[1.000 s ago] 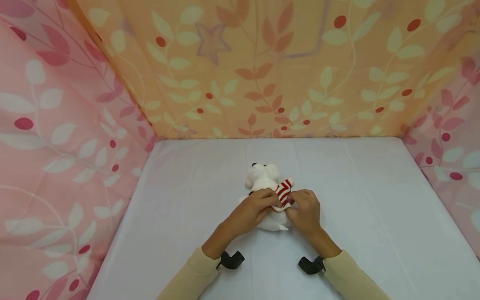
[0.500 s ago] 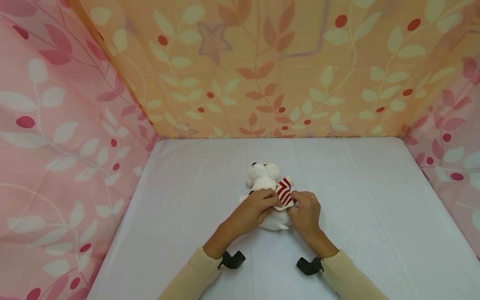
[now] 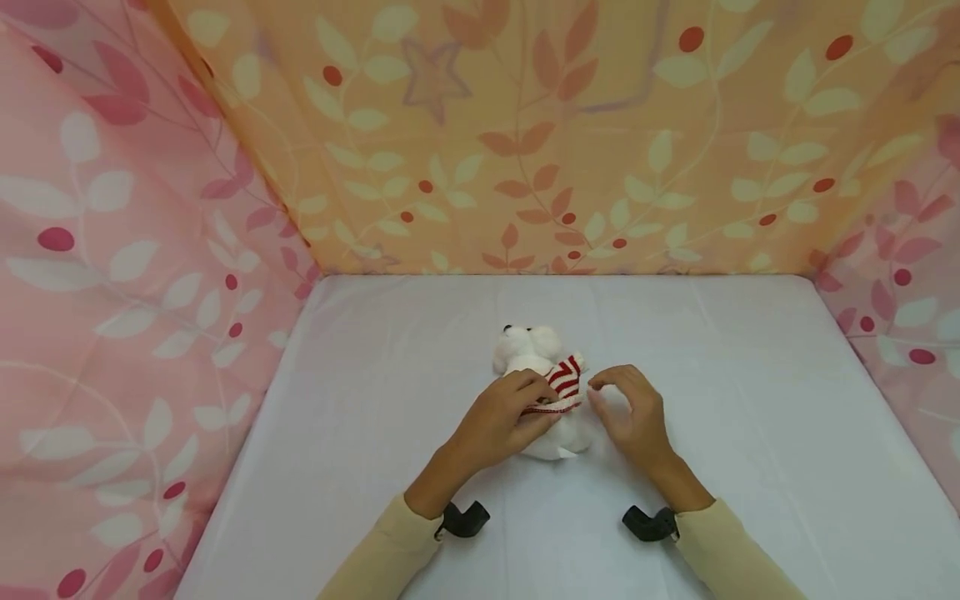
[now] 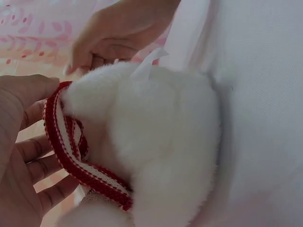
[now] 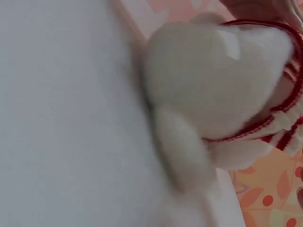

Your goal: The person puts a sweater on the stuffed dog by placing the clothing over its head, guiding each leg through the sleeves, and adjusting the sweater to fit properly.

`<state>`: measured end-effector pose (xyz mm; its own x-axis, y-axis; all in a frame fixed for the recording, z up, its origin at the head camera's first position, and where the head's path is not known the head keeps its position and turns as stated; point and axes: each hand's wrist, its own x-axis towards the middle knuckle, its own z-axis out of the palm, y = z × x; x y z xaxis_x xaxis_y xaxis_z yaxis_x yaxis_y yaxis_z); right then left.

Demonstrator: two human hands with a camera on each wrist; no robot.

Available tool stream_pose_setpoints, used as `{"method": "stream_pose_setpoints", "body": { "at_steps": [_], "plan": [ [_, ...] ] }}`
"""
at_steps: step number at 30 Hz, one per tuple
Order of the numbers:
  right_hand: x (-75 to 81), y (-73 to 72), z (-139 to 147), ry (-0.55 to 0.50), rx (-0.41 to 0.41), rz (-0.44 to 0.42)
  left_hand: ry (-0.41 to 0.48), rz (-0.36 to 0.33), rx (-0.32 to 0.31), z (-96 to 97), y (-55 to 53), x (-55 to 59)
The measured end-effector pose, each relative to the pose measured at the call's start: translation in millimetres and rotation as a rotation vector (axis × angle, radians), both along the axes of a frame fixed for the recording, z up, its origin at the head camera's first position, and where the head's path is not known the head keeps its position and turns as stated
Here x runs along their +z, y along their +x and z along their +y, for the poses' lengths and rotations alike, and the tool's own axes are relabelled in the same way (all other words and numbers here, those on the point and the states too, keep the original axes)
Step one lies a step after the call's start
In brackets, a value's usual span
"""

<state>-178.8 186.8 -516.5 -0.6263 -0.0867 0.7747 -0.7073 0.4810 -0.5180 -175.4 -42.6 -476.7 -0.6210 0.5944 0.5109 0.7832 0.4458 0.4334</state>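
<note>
A white plush dog (image 3: 529,345) sits on the white tabletop, its back towards me and its head at the far side. It wears a red-and-white striped knit sweater (image 3: 564,380). My left hand (image 3: 491,421) pinches the sweater's lower edge; in the left wrist view this hem (image 4: 71,161) is lifted off the fur, with the thumb on it. To the right of the dog, my right hand (image 3: 637,417) is apart from the sweater, fingers bent and nothing visible between them. A small white tag (image 4: 147,65) sticks out from the plush.
The white tabletop (image 3: 375,350) stretches around the toy. An orange leaf-patterned cloth (image 3: 465,142) hangs at the back, with pink patterned cloth (image 3: 112,333) at the sides. Black wrist mounts (image 3: 465,519) project from both sleeves.
My right hand has let go of the sweater's right edge and moved a little to the right. The left hand keeps its hold, and the hem is raised slightly.
</note>
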Motion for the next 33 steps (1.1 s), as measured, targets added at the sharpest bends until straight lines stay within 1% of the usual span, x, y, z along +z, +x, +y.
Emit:
{"method": "stream_pose_setpoints", "body": {
  "at_steps": [2,3,5,7,10,12,14,15,18,22,25,33],
  "plan": [
    [14.4,-4.7,4.3,-0.057,-0.007,-0.093,0.009,-0.006,0.009,0.4,0.2,0.5],
    [22.2,-7.1,6.1,-0.069,-0.018,-0.145,0.016,-0.012,0.015,0.8,0.5,0.5],
    [36.9,-12.2,9.2,-0.058,-0.012,-0.249,0.033,-0.03,0.033,1.4,1.6,0.1],
    [47.9,-17.3,12.7,-0.022,0.032,-0.36,0.047,-0.05,0.055,2.1,2.5,-1.0],
    [56.6,-25.4,18.5,0.05,0.115,-0.518,0.058,-0.075,0.075,4.2,1.6,-3.1],
    [59.0,-31.0,21.8,0.083,0.18,-0.597,0.052,-0.09,0.076,5.7,0.2,-3.6],
    [59.5,-36.4,24.5,0.102,0.251,-0.653,0.04,-0.106,0.067,7.0,-1.3,-3.4],
    [58.8,-39.3,26.2,0.108,0.288,-0.676,0.033,-0.116,0.064,7.6,-1.6,-3.1],
    [54.0,-48.0,31.5,0.118,0.394,-0.701,0.011,-0.139,0.053,8.9,-2.3,-2.6],
    [43.2,-60.1,39.3,0.14,0.473,-0.749,-0.015,-0.163,0.045,10.0,-2.9,-1.9],
    [38.6,-67.4,41.8,0.175,0.478,-0.782,-0.034,-0.17,0.042,10.7,-3.8,-2.0],
    [37.9,-78.3,41.4,0.27,0.504,-0.85,-0.061,-0.165,0.048,12.8,-6.6,-3.6]
  ]
}}
